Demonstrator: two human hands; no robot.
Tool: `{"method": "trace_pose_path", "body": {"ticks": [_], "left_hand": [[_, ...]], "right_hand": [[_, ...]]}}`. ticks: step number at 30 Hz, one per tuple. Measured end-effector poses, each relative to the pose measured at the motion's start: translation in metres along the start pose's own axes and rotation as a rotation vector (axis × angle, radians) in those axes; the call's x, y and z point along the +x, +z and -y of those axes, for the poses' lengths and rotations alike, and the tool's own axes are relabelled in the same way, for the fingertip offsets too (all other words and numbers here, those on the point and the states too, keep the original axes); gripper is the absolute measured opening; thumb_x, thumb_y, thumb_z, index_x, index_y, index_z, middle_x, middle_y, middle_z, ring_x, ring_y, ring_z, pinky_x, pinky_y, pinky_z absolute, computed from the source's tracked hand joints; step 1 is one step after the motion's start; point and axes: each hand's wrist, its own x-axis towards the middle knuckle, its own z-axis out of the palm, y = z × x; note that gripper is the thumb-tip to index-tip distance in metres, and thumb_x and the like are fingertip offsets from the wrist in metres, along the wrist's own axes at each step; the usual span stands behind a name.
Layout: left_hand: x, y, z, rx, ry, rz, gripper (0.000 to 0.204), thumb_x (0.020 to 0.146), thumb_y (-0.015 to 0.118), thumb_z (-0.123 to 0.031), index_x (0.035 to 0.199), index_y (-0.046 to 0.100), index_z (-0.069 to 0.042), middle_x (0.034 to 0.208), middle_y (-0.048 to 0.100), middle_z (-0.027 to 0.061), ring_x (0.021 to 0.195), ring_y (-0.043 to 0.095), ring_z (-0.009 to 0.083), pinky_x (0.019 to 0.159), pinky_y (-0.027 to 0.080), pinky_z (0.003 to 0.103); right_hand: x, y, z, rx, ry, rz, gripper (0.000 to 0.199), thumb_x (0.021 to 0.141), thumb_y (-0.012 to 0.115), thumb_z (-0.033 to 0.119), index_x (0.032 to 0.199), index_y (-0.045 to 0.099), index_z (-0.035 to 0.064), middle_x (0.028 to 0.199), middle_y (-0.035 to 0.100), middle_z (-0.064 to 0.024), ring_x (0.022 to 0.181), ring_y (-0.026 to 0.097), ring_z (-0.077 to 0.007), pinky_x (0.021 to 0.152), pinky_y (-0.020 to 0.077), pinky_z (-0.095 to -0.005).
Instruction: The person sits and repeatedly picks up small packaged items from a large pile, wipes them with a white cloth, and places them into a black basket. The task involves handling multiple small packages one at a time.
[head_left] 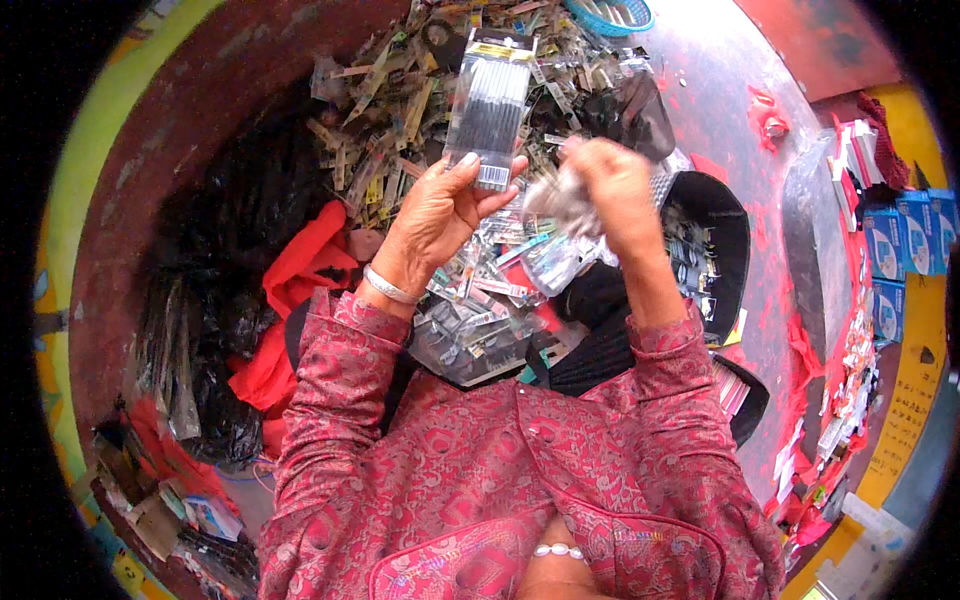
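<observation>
My left hand (438, 212) grips the lower end of a clear flat packet (492, 105), its thumb in front. Inside lies a row of thin sticks, white above and black below, perhaps pen refills; the packet's top is black and yellow. To its right, my right hand (618, 190) is closed on a crumpled whitish-grey cloth (562, 203). Motion smears that hand and the cloth, which stays apart from the packet. Under and beyond both hands spreads a heap of small clear packets (385, 110), and more of them lie close to my lap.
Black plastic bags (220, 270) and red cloth or plastic (300, 270) lie on the left. On the right stands an open black container (715, 225) with packets inside. A blue basket (612, 15) sits at the far edge, and blue boxes (905, 240) stand at far right.
</observation>
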Motion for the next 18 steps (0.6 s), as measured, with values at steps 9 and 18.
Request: {"method": "trace_pose_path", "body": {"ticks": [9, 18], "left_hand": [[-0.007, 0.005, 0.015, 0.175, -0.096, 0.012, 0.040, 0.085, 0.054, -0.011, 0.123, 0.041, -0.004, 0.096, 0.055, 0.0028, 0.084, 0.056, 0.0116, 0.075, 0.054, 0.032], [-0.012, 0.011, -0.001, 0.104, -0.178, 0.106, 0.051, 0.084, 0.053, -0.007, 0.130, 0.031, -0.005, 0.119, 0.048, 0.0183, 0.098, 0.057, 0.0317, 0.069, 0.056, 0.031]], "right_hand": [[0.007, 0.034, -0.005, -0.665, -0.932, 0.004, 0.021, 0.073, 0.063, 0.030, 0.073, 0.056, 0.0100, 0.068, 0.048, -0.0069, 0.064, 0.051, -0.0256, 0.059, 0.0411, -0.0364], [0.043, -0.068, -0.011, -0.539, -0.505, -0.806, 0.013, 0.075, 0.064, 0.019, 0.078, 0.060, 0.0061, 0.072, 0.060, -0.0091, 0.062, 0.059, -0.0208, 0.055, 0.0462, -0.0347]]}}
